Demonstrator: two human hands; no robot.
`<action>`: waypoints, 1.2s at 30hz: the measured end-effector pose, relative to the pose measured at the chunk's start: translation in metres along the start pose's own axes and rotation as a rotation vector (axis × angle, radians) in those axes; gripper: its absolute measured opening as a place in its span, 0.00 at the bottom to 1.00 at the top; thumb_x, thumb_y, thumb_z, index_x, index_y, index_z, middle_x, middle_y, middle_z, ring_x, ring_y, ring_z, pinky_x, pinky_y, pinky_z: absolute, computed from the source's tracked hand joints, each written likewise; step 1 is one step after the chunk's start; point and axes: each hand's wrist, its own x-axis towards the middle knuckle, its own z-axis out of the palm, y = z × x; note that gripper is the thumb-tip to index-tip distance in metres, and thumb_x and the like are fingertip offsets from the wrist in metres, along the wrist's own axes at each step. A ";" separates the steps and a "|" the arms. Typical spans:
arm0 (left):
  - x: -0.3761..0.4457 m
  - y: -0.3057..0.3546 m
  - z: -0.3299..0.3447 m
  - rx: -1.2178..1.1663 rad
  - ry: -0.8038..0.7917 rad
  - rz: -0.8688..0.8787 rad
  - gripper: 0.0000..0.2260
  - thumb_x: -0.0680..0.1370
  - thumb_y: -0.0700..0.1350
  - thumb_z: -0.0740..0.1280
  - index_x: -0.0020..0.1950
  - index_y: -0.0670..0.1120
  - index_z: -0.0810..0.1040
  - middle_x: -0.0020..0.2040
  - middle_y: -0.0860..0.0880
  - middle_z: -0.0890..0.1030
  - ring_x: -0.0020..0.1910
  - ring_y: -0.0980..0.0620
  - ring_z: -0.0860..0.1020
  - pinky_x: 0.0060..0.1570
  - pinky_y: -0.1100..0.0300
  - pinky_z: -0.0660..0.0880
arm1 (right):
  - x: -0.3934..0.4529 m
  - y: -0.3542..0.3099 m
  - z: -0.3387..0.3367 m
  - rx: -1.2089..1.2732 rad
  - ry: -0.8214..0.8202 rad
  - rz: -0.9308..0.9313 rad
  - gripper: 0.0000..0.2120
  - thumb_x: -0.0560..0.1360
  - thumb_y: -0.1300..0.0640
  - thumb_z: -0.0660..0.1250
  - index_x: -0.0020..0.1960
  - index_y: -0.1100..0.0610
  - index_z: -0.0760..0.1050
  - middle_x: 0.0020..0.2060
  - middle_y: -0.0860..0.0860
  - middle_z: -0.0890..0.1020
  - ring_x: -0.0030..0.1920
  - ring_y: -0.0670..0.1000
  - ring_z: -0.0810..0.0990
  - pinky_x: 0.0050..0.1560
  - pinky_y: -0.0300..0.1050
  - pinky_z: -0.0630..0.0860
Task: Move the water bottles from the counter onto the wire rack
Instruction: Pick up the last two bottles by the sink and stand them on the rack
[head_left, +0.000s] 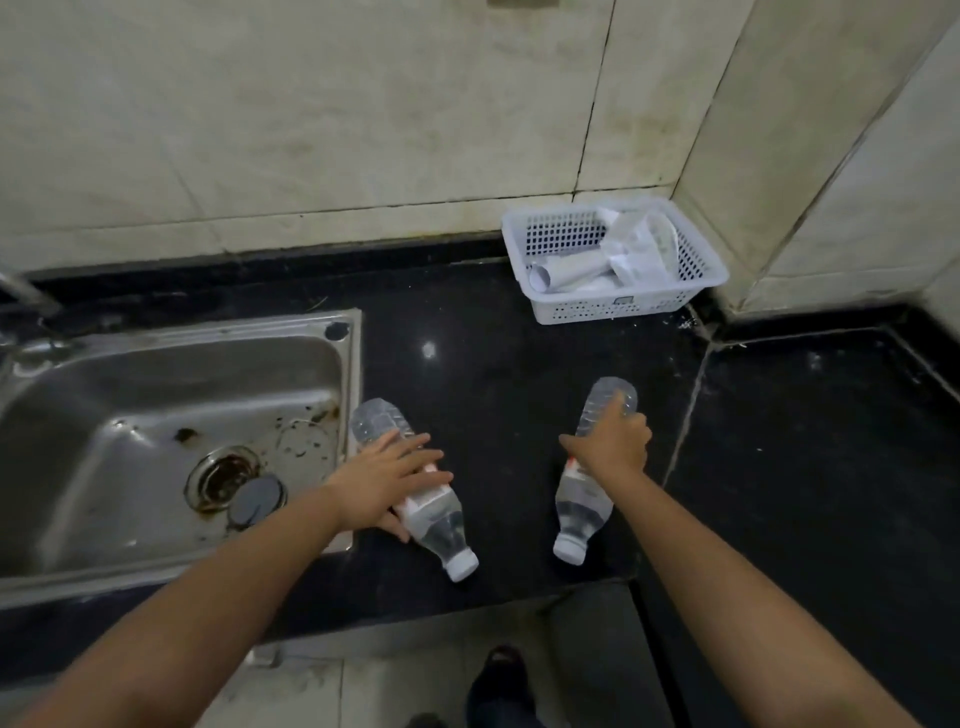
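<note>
The left hand (387, 480) wraps the middle of the left-side clear plastic water bottle (441, 525), fingers laid over its white label and thumb against the near side. The right hand (615, 447) curls round the right-side clear plastic water bottle (579, 506). Both bottles lie on their sides on the black polished stone counter (519, 374), white caps toward the person (label print, with a red patch, too blurred to read). A stainless steel sink (130, 415) sits left; a white perforated plastic basket (618, 312) of rolled papers stands in the far corner.

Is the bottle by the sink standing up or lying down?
Lying down. The bottle rests on its side on the counter, cap toward the near edge, left hand gripping it.
</note>
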 end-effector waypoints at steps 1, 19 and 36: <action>0.007 -0.007 0.003 0.055 0.052 0.019 0.32 0.70 0.70 0.50 0.64 0.51 0.69 0.56 0.47 0.82 0.60 0.44 0.78 0.56 0.46 0.75 | 0.007 -0.001 -0.001 -0.014 -0.029 -0.009 0.47 0.68 0.51 0.73 0.75 0.56 0.45 0.68 0.63 0.60 0.67 0.62 0.62 0.65 0.56 0.67; 0.100 0.014 -0.049 -0.299 0.122 -0.470 0.31 0.76 0.62 0.56 0.72 0.46 0.57 0.67 0.42 0.69 0.65 0.42 0.68 0.62 0.46 0.67 | 0.028 0.027 -0.060 -0.826 -0.608 -0.563 0.25 0.75 0.64 0.61 0.69 0.49 0.64 0.72 0.46 0.63 0.76 0.53 0.47 0.73 0.63 0.48; 0.100 0.014 -0.034 -0.364 0.150 -0.337 0.35 0.75 0.57 0.62 0.75 0.55 0.45 0.64 0.41 0.67 0.61 0.45 0.71 0.58 0.51 0.72 | 0.025 0.016 -0.020 -0.115 -0.034 0.179 0.37 0.69 0.55 0.70 0.71 0.47 0.53 0.64 0.60 0.65 0.64 0.62 0.69 0.60 0.55 0.71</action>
